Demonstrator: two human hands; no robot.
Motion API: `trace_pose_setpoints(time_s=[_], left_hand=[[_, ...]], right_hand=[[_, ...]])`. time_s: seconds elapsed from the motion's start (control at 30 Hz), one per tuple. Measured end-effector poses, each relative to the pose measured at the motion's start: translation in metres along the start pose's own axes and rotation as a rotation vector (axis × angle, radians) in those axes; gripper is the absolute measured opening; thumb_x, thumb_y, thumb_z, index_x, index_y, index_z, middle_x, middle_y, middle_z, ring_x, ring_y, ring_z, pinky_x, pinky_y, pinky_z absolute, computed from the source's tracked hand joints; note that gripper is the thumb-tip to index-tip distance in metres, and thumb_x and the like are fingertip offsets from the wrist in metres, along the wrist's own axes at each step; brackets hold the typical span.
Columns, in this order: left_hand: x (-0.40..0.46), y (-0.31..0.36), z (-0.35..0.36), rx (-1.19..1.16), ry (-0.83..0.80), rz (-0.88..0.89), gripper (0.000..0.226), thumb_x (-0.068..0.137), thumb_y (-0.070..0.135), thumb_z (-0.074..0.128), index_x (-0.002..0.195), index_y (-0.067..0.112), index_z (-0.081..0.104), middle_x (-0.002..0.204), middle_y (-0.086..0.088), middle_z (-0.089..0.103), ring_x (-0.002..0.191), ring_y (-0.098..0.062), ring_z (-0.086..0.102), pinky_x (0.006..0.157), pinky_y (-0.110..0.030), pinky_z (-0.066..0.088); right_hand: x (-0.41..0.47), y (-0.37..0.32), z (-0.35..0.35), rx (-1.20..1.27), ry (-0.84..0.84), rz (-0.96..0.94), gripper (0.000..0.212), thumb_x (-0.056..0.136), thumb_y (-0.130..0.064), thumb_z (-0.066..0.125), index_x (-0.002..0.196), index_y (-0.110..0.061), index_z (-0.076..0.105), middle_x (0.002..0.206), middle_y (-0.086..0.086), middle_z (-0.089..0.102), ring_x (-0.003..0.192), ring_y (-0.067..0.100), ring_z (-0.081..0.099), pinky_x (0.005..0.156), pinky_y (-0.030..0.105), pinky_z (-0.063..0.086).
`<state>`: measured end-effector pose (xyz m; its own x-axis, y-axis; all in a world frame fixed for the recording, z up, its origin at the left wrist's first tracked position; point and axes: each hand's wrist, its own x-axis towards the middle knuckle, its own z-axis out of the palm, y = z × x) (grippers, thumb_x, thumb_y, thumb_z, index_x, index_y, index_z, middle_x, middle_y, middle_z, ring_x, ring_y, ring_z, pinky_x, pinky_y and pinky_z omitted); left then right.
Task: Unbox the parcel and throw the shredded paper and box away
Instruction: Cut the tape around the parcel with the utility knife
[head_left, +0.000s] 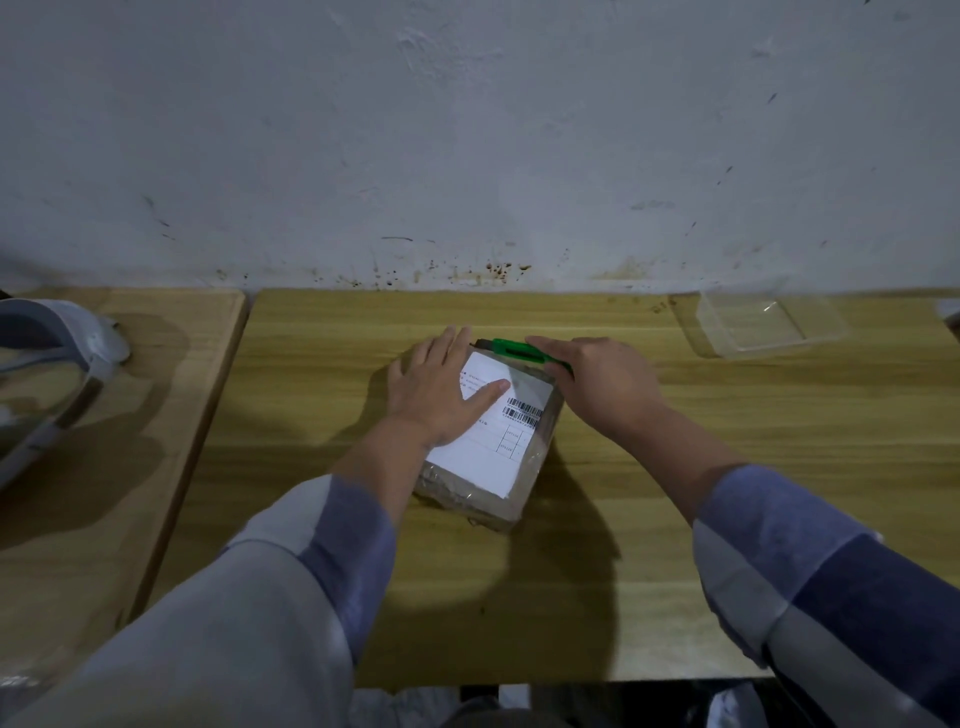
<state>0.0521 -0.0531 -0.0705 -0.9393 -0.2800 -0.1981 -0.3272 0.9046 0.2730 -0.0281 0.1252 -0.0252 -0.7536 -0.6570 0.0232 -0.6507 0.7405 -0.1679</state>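
While the parcel (485, 441) is lying taped and unopened at frame centre, the left hand (441, 387) is pressing flat on its label and the right hand (597, 382) is gripping a green cutter (511, 349) at its upper edge; emptying and discarding are still waiting.

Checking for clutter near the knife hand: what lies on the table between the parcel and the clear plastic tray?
In the head view, only bare table between the parcel and the clear plastic tray, apart from the right hand gripping the green box cutter.

Green cutter (511, 349), white barcoded label (496, 441), wood-grain table (675, 467)
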Motion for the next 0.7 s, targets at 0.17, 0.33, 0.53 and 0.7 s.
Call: trace_pose_setpoints(time_s=[0.17,0.33,0.53,0.7], left_hand=[[-0.009,0.01,0.002,0.098,-0.025,-0.024,0.112,0.069,0.09,0.015,0.152,0.02,-0.012,0.16,0.005,-0.018,0.147,-0.016,-0.015,0.114,-0.061,-0.003],[-0.015,0.025,0.013,0.129,0.003,-0.092,0.127,0.061,0.096,0.021,0.15,0.012,-0.015,0.16,0.0,-0.02,0.147,-0.017,-0.019,0.111,-0.063,-0.011],[-0.013,0.026,0.014,0.088,0.007,-0.107,0.133,0.056,0.099,0.021,0.151,0.012,-0.013,0.161,0.001,-0.015,0.148,-0.015,-0.015,0.113,-0.06,-0.008],[-0.014,0.026,0.013,0.063,0.01,-0.109,0.135,0.053,0.1,0.019,0.151,0.012,-0.012,0.161,0.001,-0.014,0.148,-0.015,-0.013,0.115,-0.058,-0.007]], right_hand=[[0.007,-0.008,-0.01,-0.136,-0.087,-0.032,0.045,0.099,-0.027,0.038,0.142,-0.038,0.035,0.093,0.005,0.065,0.073,0.027,0.058,0.053,0.027,0.038],[0.015,-0.024,-0.021,-0.326,-0.2,-0.096,0.065,0.093,-0.023,0.047,0.147,-0.041,0.016,0.077,0.003,0.047,0.066,0.025,0.046,0.045,0.027,0.03],[0.017,-0.025,-0.029,-0.311,-0.258,-0.068,0.066,0.092,-0.019,0.044,0.145,-0.045,0.016,0.066,-0.001,0.038,0.067,0.023,0.045,0.045,0.026,0.028],[0.017,-0.032,-0.033,-0.336,-0.273,-0.033,0.065,0.092,-0.017,0.042,0.146,-0.043,0.018,0.088,0.007,0.055,0.073,0.025,0.047,0.048,0.026,0.033]])
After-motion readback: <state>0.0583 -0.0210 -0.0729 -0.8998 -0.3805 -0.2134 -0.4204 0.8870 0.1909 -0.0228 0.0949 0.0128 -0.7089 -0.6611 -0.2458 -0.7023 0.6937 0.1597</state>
